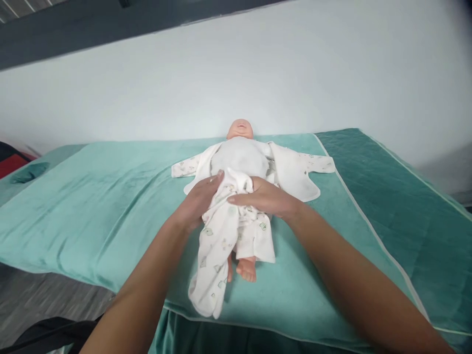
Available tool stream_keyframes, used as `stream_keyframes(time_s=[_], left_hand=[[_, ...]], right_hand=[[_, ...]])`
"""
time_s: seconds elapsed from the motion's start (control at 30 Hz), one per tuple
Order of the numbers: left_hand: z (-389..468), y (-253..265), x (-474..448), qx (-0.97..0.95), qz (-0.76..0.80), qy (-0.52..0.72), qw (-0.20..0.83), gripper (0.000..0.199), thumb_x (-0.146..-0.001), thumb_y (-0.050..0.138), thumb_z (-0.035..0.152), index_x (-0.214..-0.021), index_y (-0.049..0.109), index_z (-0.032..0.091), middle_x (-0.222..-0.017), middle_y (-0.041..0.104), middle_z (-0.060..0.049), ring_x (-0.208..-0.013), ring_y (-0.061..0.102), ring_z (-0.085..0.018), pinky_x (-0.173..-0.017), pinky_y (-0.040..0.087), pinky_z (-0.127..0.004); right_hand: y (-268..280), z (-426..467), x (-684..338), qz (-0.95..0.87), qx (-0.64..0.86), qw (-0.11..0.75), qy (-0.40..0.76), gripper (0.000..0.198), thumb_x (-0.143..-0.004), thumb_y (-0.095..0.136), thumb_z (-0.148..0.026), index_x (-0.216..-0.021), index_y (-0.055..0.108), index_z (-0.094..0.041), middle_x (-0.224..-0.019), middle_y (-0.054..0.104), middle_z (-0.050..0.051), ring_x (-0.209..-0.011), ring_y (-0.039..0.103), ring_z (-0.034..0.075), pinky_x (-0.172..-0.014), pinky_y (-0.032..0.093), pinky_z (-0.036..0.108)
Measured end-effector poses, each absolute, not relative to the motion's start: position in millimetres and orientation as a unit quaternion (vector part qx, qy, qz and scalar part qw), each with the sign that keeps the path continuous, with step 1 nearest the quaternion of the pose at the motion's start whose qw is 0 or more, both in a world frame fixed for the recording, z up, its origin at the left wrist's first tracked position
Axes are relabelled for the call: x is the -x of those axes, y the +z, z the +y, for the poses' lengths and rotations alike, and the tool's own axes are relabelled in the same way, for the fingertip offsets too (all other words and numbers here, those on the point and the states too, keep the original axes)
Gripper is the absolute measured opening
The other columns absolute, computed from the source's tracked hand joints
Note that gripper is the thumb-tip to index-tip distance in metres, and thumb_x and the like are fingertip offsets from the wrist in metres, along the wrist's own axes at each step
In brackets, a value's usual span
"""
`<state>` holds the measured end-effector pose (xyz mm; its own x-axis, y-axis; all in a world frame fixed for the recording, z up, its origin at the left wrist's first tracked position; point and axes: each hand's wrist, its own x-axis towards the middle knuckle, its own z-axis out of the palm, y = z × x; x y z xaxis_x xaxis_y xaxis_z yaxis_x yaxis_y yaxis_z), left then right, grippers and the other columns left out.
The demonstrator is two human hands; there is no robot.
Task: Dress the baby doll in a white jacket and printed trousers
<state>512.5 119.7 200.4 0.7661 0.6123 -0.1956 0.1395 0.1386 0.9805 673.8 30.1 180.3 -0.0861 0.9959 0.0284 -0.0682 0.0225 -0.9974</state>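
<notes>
A baby doll (pixel 241 129) lies on its back, head toward the wall. Its torso is covered by a plain white top (pixel 239 156). Under it, a white printed jacket (pixel 295 177) is spread wide, both sleeves stretched outward. Over the doll's hips and legs are white printed baby pants (pixel 216 255), bunched at the waist. My left hand (pixel 202 199) grips the bunched pants from the left side. From the right, my right hand (pixel 268 197) grips them too, thumb lying across the cloth. One pant leg trails toward the near edge; bare doll feet (pixel 246 269) show beside it.
The doll rests on a padded bed with a light green cover (pixel 121 196). A darker green section (pixel 401 196) lies to the right. A white wall (pixel 258 73) stands right behind the bed. Grey floor (pixel 47 290) shows at lower left.
</notes>
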Motion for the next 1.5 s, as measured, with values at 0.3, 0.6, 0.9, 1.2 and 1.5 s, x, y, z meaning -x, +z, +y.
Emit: stream_keyframes(time_s=[0.3,0.6,0.9,1.2,1.5], left_hand=[[117,191,-507,-0.589,0.242,0.192,0.747,0.042,-0.078,0.072,0.045,-0.102,0.07,0.011,-0.081,0.072,-0.009,-0.076,0.069,-0.023,-0.069,0.054,-0.031],[117,190,-512,-0.567,0.265,0.196,0.755,0.052,-0.079,0.069,0.053,-0.112,0.068,0.012,-0.086,0.074,-0.01,-0.08,0.07,-0.025,-0.069,0.053,-0.032],[119,187,-507,-0.572,0.233,0.192,0.763,0.049,-0.075,0.077,0.041,-0.113,0.067,0.012,-0.098,0.073,-0.012,-0.087,0.069,-0.025,-0.075,0.054,-0.032],[97,191,-504,-0.57,0.287,0.267,0.722,0.042,-0.079,0.071,0.047,-0.108,0.068,0.015,-0.09,0.072,-0.006,-0.079,0.066,-0.019,-0.071,0.051,-0.028],[100,185,-510,-0.619,0.33,0.32,0.637,0.039,-0.079,0.07,0.05,-0.095,0.069,0.013,-0.095,0.073,-0.007,-0.079,0.063,-0.018,-0.072,0.049,-0.028]], right_hand=[[181,31,-675,-0.503,0.421,0.531,0.536,0.043,-0.076,0.075,-0.035,-0.116,0.067,-0.019,-0.106,0.072,0.006,-0.1,0.067,0.022,-0.086,0.055,0.034],[177,29,-675,-0.474,0.437,0.526,0.555,0.04,-0.073,0.077,-0.032,-0.109,0.068,-0.018,-0.1,0.073,0.005,-0.096,0.069,0.022,-0.086,0.055,0.035],[175,33,-665,-0.425,0.449,0.603,0.504,0.03,-0.076,0.074,-0.035,-0.101,0.068,-0.02,-0.089,0.071,0.001,-0.085,0.066,0.018,-0.078,0.053,0.03],[176,27,-675,-0.516,0.454,0.473,0.551,0.027,-0.073,0.077,-0.035,-0.088,0.069,-0.014,-0.082,0.07,0.003,-0.077,0.064,0.016,-0.07,0.05,0.027],[183,27,-673,-0.549,0.416,0.45,0.568,0.054,-0.07,0.082,-0.032,-0.119,0.064,-0.019,-0.108,0.071,0.006,-0.102,0.066,0.023,-0.087,0.053,0.033]])
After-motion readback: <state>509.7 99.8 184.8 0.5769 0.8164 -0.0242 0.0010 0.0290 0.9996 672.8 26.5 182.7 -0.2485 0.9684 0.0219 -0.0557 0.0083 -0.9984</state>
